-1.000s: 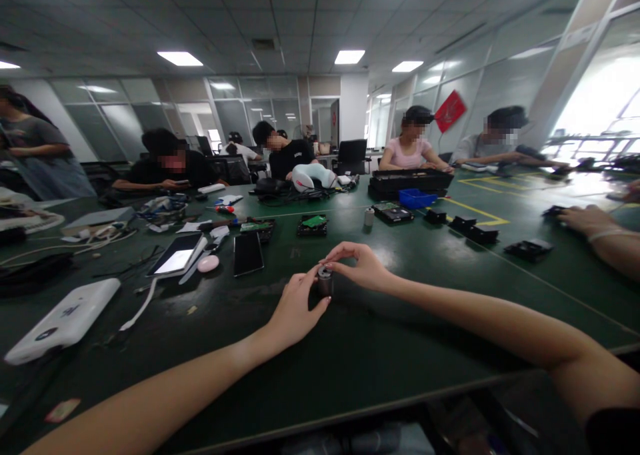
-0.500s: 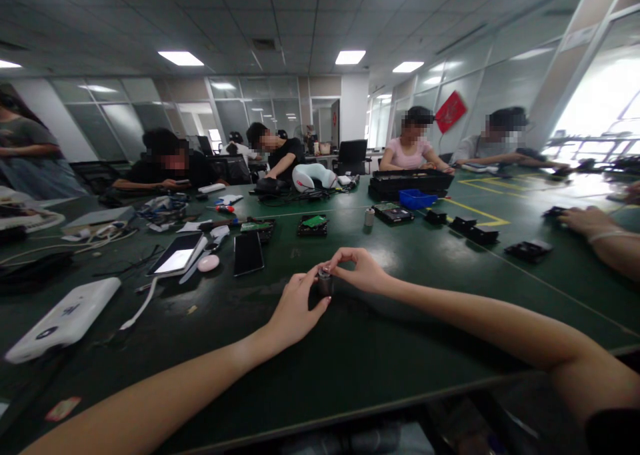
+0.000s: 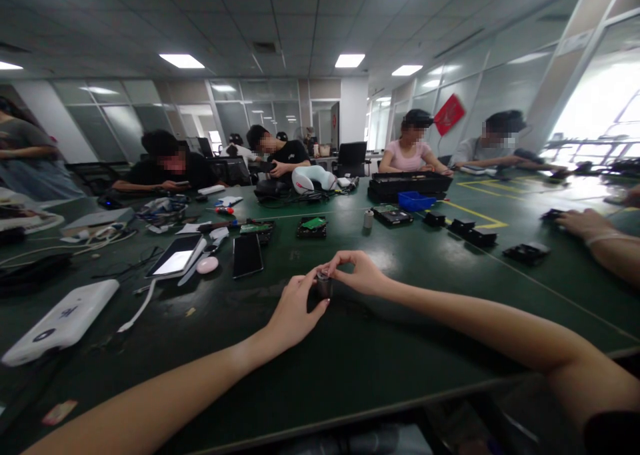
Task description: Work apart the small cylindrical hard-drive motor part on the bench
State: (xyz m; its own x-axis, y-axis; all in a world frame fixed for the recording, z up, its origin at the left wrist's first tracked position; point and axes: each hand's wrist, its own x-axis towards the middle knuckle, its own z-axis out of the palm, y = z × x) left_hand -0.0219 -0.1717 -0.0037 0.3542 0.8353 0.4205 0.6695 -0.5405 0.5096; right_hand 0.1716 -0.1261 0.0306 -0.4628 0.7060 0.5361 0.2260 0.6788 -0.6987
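Note:
A small, dark metal cylinder [image 3: 325,287] stands on the green table in front of me. My left hand [image 3: 295,307] grips it from the left, thumb on the near side and fingers around the far side. At the cylinder's top rim, my right hand [image 3: 359,273] has thumb and forefinger in a pinch; whatever lies between those fingertips is too small and hidden to name. Farther back is a similar silvery cylinder [image 3: 369,219], next to an opened hard drive [image 3: 393,214]. A black drive with a green board [image 3: 312,226] lies beyond my left hand.
To the left are a black phone [image 3: 247,255], a tablet with a lit screen [image 3: 175,258], a pink round object [image 3: 207,264] and a white device [image 3: 60,322]. A blue bin [image 3: 416,200] and black parts [image 3: 473,231] sit at right. Another person's hand [image 3: 585,223] works there.
My hands keep nearly the same hold on the cylinder, with only slight finger movement. Across the table, a person in black has raised their hands and holds a dark object.

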